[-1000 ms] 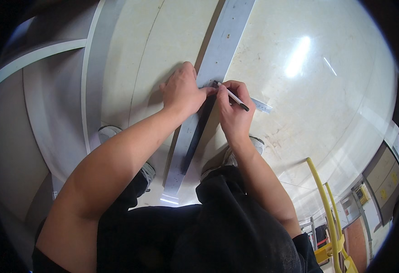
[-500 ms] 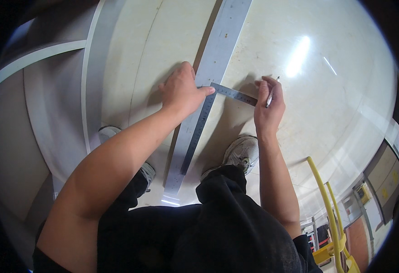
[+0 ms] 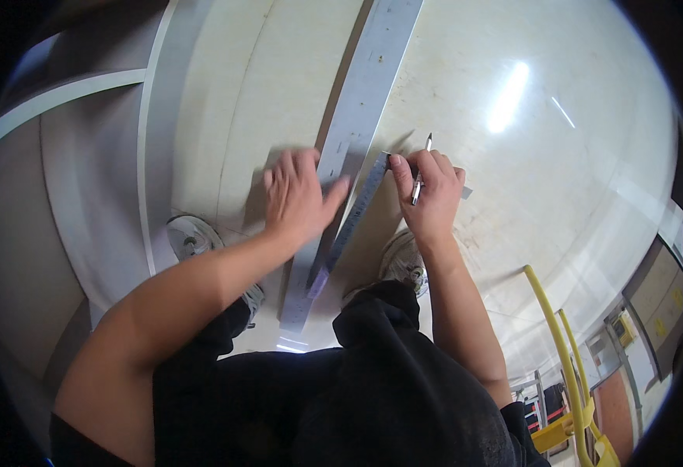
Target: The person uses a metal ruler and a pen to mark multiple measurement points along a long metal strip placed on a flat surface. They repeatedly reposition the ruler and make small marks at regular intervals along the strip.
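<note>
A long silver-grey metal bar (image 3: 373,86) runs away from me between my feet, with small holes or marks along its face. My left hand (image 3: 299,194), slightly blurred, hovers over the bar's left side, fingers and thumb spread and nothing in them. My right hand (image 3: 433,194) grips a steel try square (image 3: 359,204) near its corner. The square's long graduated blade slants back toward the bar's near end, and its short arm passes under my hand, showing only its tip. A thin white-and-black pen (image 3: 417,189) is also in my right hand, dark tip pointing away.
Grey panels with pale edges (image 3: 146,156) stand on the left. Both shoes (image 3: 404,261) are on the glossy cream floor (image 3: 559,194), one on either side of the bar. Yellow tubular rails (image 3: 553,335) rise at the lower right.
My left hand has let go of the square's corner and drawn back, opening. My right hand has moved left to the corner, and the square has shifted right, its far end off the bar.
</note>
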Demonstrator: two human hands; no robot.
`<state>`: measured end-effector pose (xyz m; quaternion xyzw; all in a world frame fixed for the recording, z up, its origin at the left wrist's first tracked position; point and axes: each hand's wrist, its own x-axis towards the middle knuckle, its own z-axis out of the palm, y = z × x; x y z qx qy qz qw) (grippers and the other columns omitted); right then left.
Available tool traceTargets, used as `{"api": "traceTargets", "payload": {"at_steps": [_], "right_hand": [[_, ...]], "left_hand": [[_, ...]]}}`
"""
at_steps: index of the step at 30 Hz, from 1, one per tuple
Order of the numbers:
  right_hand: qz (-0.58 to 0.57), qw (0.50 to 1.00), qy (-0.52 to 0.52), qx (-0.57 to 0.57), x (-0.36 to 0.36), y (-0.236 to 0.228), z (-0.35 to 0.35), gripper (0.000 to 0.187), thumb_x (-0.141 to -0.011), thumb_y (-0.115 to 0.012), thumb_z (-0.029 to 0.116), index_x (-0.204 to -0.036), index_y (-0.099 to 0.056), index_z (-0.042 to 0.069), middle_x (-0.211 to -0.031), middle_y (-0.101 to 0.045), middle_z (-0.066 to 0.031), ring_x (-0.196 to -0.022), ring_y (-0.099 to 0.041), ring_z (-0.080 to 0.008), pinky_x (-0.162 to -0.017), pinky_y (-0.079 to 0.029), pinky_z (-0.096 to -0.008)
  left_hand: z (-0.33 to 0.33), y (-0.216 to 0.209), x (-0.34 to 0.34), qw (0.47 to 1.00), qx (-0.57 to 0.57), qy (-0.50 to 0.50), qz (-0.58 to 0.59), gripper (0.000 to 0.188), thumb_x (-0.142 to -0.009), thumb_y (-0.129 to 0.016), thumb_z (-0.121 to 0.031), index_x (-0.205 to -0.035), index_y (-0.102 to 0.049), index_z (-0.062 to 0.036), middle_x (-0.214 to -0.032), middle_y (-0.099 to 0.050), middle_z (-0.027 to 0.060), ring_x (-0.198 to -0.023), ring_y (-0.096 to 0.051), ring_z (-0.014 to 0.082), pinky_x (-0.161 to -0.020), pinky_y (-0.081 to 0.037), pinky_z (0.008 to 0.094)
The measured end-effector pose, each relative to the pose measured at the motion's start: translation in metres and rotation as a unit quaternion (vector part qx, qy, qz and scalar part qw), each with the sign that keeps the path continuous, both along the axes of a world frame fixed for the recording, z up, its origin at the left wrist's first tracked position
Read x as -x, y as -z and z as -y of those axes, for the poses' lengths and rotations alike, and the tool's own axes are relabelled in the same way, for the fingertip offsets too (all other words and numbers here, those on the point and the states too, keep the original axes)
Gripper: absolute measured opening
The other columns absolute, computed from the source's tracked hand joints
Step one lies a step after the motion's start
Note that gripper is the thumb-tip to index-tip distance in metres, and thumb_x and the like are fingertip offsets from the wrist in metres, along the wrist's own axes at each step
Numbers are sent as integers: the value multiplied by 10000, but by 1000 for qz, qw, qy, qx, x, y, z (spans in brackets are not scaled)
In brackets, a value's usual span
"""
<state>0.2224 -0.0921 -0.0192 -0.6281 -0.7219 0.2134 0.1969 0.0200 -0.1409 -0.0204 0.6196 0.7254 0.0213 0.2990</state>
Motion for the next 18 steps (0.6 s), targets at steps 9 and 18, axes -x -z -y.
{"api": "traceTargets", "payload": {"at_steps": [9, 18], "right_hand": [[-18, 999, 29, -11, -14, -6, -12, 230, -979, -637, 231, -775, -605, 129, -690, -540, -29, -681, -522, -237, -698, -315, -372], [-42, 997, 66, 1, -17, -5, -17, 200, -1012, -586, 223, -843, -622, 123, -754, -623, -17, -738, -581, -230, -715, -332, -368]], "left_hand": [[41, -3, -19, 1000, 3, 9, -24, 942, -720, -860, -318, -1401, -324, 50, -1239, -457, 223, -1202, -441, 381, -968, -332, 484], [-8, -2, -37, 998, -61, -9, -15, 907, -737, -853, -302, -1400, -342, 46, -1211, -457, 207, -1169, -455, 372, -929, -326, 464]]}}
